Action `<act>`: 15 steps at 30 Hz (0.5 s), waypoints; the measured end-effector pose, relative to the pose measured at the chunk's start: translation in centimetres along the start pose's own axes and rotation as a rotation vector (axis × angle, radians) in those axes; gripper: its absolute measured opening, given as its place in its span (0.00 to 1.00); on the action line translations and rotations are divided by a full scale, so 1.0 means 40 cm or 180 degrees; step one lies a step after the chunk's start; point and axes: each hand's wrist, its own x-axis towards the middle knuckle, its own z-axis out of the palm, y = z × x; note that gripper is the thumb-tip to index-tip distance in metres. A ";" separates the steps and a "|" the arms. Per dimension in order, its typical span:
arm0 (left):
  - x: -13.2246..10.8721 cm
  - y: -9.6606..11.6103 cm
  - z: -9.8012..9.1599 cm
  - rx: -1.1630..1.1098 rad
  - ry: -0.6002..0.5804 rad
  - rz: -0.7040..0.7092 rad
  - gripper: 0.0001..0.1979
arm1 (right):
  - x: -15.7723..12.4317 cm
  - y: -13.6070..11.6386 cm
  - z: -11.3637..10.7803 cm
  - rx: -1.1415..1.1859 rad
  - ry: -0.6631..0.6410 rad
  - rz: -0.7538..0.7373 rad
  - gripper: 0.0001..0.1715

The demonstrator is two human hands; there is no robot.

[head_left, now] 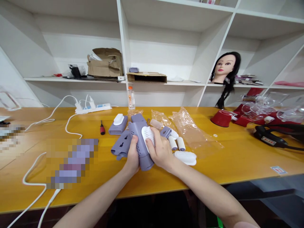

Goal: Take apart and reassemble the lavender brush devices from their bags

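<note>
My left hand [132,155] grips the lower body of a lavender plastic handheld appliance [142,134], which stands tilted above the yellow table. My right hand [160,151] presses against a white bristled attachment [147,136] on the appliance's upper side. Just left of my hands lies a lavender slotted cover [121,145]. Further left sits a lavender attachment with a white pad [118,124]. To the right lie two white rollers [177,143] and a white bristled brush head [185,157]. My fingers hide part of the appliance.
Clear plastic bags [187,129] lie right of my hands, and a red-handled screwdriver [102,127] lies to the left. White cables run from a power strip [93,108]. A pixelated patch covers part of the table. Red-and-clear items and a black corded device sit at right, below white shelves [152,84].
</note>
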 end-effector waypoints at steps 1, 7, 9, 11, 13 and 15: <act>-0.002 0.003 0.003 -0.0045 0.0009 -0.0011 0.21 | 0.001 0.002 0.001 -0.0028 0.0041 -0.0135 0.22; -0.001 -0.004 0.000 0.0004 0.0079 0.0131 0.20 | 0.006 -0.006 -0.006 0.0180 -0.0041 0.0129 0.21; 0.008 -0.014 -0.014 0.0132 0.0102 0.0288 0.18 | 0.006 -0.011 -0.009 0.0260 -0.0073 0.0262 0.20; 0.018 -0.024 -0.030 0.0282 0.0091 0.0405 0.17 | 0.005 -0.012 -0.009 0.0282 -0.0092 0.0317 0.20; 0.027 -0.031 -0.043 0.0364 0.0035 0.0404 0.17 | 0.004 -0.010 -0.008 0.0275 -0.0113 0.0372 0.20; 0.032 -0.035 -0.050 0.0372 -0.0023 0.0340 0.19 | 0.004 -0.006 -0.006 0.0248 -0.0123 0.0391 0.20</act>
